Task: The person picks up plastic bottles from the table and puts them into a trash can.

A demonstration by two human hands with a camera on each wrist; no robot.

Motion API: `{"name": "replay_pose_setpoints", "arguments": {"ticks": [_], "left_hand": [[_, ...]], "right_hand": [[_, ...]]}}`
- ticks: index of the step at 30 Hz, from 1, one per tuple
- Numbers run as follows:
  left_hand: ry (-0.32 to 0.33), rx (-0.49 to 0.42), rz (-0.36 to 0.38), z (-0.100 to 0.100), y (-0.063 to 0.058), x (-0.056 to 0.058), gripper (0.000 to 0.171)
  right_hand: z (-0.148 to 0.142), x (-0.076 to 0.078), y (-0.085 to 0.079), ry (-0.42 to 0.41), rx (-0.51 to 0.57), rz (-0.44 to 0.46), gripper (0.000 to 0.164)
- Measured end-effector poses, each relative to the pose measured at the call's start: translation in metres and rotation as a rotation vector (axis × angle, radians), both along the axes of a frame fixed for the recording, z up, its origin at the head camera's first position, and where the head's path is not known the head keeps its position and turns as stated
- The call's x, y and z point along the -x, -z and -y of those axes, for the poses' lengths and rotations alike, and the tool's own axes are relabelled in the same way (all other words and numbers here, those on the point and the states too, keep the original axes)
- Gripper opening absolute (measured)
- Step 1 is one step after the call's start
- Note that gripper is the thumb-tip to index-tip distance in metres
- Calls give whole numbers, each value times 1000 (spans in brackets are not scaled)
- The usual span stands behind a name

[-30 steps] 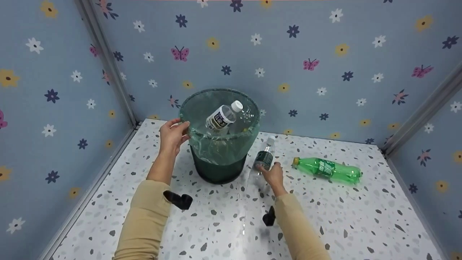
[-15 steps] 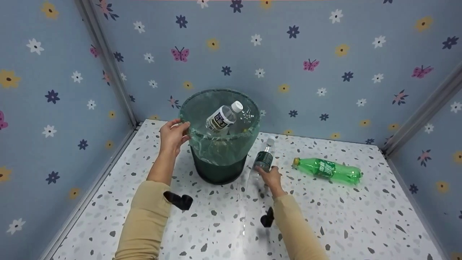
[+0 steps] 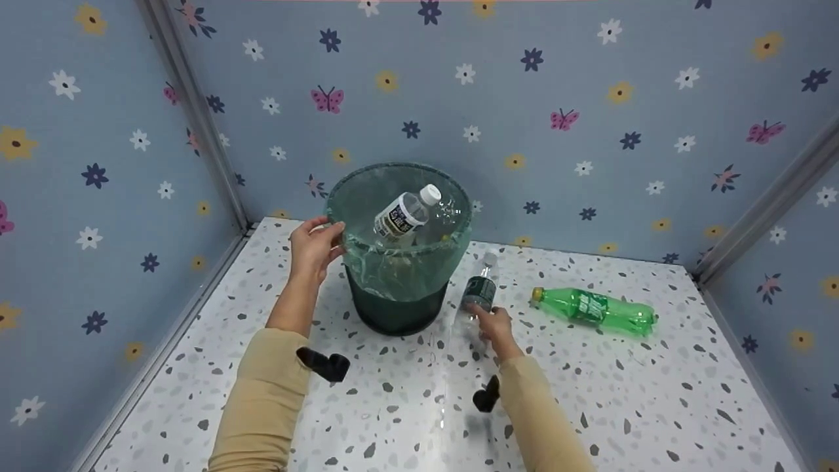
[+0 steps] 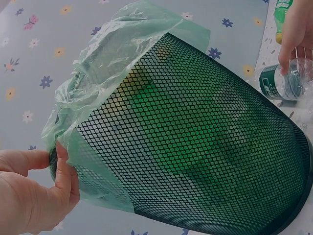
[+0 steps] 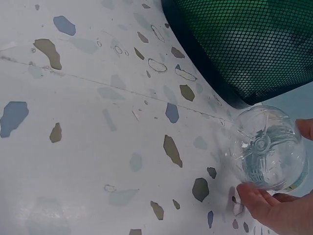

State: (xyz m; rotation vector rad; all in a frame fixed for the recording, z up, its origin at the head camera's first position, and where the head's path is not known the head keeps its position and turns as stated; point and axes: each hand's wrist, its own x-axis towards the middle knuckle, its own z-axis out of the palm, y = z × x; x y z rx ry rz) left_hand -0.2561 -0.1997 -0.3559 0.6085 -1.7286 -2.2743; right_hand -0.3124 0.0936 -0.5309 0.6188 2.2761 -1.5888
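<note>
a flowered wall (image 3: 505,92) backs a speckled counter (image 3: 393,406). on the counter stands a dark mesh bin (image 4: 210,127), upright, with a thin green liner (image 3: 393,278) folded over its rim. well to the bin's right, a green bottle (image 3: 600,311) with a yellow cap lies on its side. just beside the bin is a clear bottle (image 3: 480,293) with a dark green label, neck toward the wall. a white-capped bottle (image 3: 400,217) sits tilted inside the bin. the left hand (image 3: 314,246) pinches the lined rim between thumb and fingers; the right hand (image 3: 496,324) grips the clear bottle near its base.
</note>
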Motion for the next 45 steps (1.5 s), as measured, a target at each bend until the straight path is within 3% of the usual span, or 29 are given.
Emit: {"name": "replay_pose_setpoints", "arguments": {"ticks": [17,24,35,45], "left_hand": [[16,-12,-3,0,-1,-2,42],[18,-14,6,0,-1,-1,42],[7,-18,2,0,-1,0,39],[14,-27,-2,1,-1,-2,40]], "right_hand": [[-11,-4,0,35,86,-62,68],[-18,-7,-6,11,129,-171,63],[-26,-9,-26,-41,117,-312,65],[-36,-14,-56,-125,123,-476,65]]}}
